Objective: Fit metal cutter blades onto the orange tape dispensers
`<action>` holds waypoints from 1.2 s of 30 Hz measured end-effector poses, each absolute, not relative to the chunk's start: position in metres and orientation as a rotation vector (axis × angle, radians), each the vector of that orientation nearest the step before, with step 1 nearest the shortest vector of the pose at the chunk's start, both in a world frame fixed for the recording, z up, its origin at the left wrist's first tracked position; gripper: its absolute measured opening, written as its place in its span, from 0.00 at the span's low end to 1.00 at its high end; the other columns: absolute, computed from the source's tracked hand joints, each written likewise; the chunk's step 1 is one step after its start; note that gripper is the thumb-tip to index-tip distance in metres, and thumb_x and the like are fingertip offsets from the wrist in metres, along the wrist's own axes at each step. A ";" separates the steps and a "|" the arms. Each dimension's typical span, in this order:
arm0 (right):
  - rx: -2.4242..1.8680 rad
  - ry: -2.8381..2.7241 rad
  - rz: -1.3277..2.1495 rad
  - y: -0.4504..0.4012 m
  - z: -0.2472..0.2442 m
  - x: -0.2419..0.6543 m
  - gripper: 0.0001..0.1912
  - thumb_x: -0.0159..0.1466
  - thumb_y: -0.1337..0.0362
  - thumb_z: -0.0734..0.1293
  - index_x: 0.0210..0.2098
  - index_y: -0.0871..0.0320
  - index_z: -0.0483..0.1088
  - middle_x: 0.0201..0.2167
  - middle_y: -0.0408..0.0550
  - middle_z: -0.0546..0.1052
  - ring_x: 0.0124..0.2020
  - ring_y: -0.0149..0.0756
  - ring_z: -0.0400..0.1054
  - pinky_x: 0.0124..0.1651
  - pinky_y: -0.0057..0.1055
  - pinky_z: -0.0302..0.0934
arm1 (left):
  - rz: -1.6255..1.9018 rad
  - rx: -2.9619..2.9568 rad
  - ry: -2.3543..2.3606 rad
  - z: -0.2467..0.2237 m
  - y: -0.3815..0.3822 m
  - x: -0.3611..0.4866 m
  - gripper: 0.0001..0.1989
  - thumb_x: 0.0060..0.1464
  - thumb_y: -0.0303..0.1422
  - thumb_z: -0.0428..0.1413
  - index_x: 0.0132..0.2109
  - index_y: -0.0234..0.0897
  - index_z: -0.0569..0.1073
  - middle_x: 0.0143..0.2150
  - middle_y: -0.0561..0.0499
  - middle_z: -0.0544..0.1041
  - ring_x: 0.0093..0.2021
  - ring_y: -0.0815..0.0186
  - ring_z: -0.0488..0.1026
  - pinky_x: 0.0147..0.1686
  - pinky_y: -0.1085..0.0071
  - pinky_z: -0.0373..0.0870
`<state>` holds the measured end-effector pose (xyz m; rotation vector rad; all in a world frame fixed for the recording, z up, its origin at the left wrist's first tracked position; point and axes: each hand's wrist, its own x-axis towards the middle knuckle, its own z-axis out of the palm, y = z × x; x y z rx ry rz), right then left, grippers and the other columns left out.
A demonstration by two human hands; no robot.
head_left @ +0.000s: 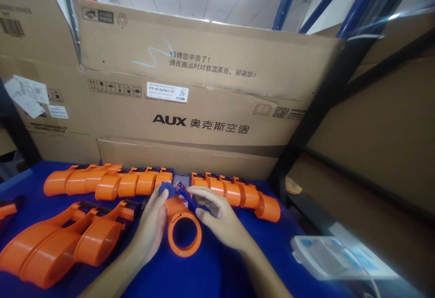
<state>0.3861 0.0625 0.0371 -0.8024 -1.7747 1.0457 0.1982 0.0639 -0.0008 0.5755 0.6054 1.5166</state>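
Note:
Near the middle of the blue table surface, my left hand [155, 218] grips a round dark blue knob [166, 189] between thumb and fingers. The knob sits at the top end of an orange part with a large open ring [184, 234], which faces the camera. From the right, my right hand [217, 214] pinches a slim dark blue piece [186, 195] between thumb and fingers, close beside the knob. Whether that piece touches the orange part is hard to tell. A flat grey-screened object [181, 180] lies partly hidden behind my hands.
Orange ring parts with dark ends stand in a back row [128, 185], continuing at right [249, 195]. Larger ones [98, 241] lie at front left. A cardboard wall [204, 89] rises behind. A white device with a cable [312, 257] sits at right beside dark rack bars.

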 end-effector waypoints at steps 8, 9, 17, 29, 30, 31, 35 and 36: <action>-0.772 -1.820 1.077 0.066 0.035 0.383 0.21 0.65 0.66 0.69 0.57 0.50 0.73 0.60 0.51 0.73 0.62 0.47 0.66 0.65 0.50 0.60 | 1.462 0.630 0.529 0.001 0.063 0.198 0.17 0.57 0.35 0.64 0.53 0.44 0.74 0.59 0.50 0.78 0.67 0.60 0.65 0.67 0.63 0.58; -0.769 -1.819 1.090 0.065 0.035 0.383 0.21 0.65 0.66 0.69 0.57 0.50 0.72 0.61 0.51 0.73 0.62 0.47 0.66 0.65 0.50 0.60 | 1.462 0.628 0.524 0.002 0.063 0.197 0.17 0.57 0.35 0.64 0.53 0.44 0.74 0.59 0.50 0.78 0.67 0.60 0.65 0.67 0.63 0.59; -0.810 -1.851 1.117 0.061 0.033 0.383 0.22 0.67 0.63 0.68 0.60 0.49 0.67 0.60 0.51 0.72 0.59 0.45 0.67 0.61 0.46 0.64 | 1.462 0.655 0.438 0.000 0.063 0.195 0.21 0.59 0.37 0.62 0.58 0.43 0.73 0.60 0.45 0.78 0.65 0.52 0.68 0.66 0.53 0.59; -0.849 -2.079 0.566 0.056 0.043 0.387 0.28 0.65 0.61 0.71 0.62 0.50 0.61 0.60 0.52 0.71 0.61 0.46 0.66 0.65 0.47 0.60 | 1.495 0.764 0.478 -0.016 0.058 0.189 0.29 0.57 0.37 0.61 0.65 0.49 0.67 0.67 0.45 0.70 0.69 0.48 0.62 0.67 0.49 0.57; -0.858 -2.108 0.458 0.057 0.043 0.389 0.28 0.64 0.62 0.72 0.62 0.50 0.62 0.59 0.53 0.72 0.60 0.47 0.66 0.64 0.48 0.60 | 1.495 0.795 0.500 -0.013 0.059 0.189 0.28 0.57 0.37 0.62 0.64 0.47 0.68 0.67 0.44 0.71 0.68 0.47 0.63 0.67 0.49 0.58; -0.858 -2.135 0.365 0.057 0.043 0.390 0.27 0.64 0.63 0.72 0.60 0.51 0.64 0.58 0.53 0.73 0.58 0.47 0.67 0.64 0.49 0.60 | 1.495 0.834 0.526 -0.011 0.060 0.189 0.27 0.56 0.37 0.63 0.62 0.45 0.70 0.66 0.43 0.72 0.67 0.47 0.65 0.66 0.49 0.59; -0.813 -2.217 0.150 0.060 0.040 0.390 0.24 0.63 0.63 0.72 0.58 0.53 0.65 0.56 0.54 0.75 0.55 0.48 0.69 0.60 0.48 0.63 | 1.563 0.989 0.666 -0.004 0.062 0.190 0.23 0.51 0.32 0.67 0.54 0.43 0.72 0.59 0.43 0.78 0.63 0.50 0.70 0.66 0.50 0.58; -0.800 -2.231 0.129 0.060 0.040 0.390 0.24 0.64 0.63 0.72 0.57 0.53 0.65 0.56 0.54 0.75 0.55 0.47 0.69 0.59 0.48 0.63 | 1.581 1.015 0.688 -0.004 0.062 0.190 0.22 0.51 0.32 0.68 0.52 0.42 0.72 0.58 0.43 0.79 0.63 0.50 0.70 0.66 0.50 0.58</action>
